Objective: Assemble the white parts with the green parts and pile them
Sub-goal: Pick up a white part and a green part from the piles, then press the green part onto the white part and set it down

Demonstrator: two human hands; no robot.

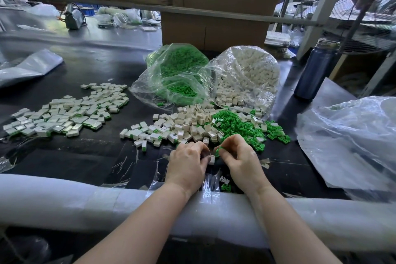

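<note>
White part (211,159) sits pinched in my left hand (186,163) fingers, a green part (217,152) pinched in my right hand (240,157) fingers just beside it, not yet joined. Loose white and green parts (214,123) lie beyond on the counter (90,152); the finished pile (66,111) at left looks far from done, with full bags (205,75) waiting.

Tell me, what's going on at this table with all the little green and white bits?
A person is fitting parts together by hand. The left hand pinches a white part, the right hand a green part, not yet joined. Loose parts lie just beyond; a finished pile sits to the left.
</note>
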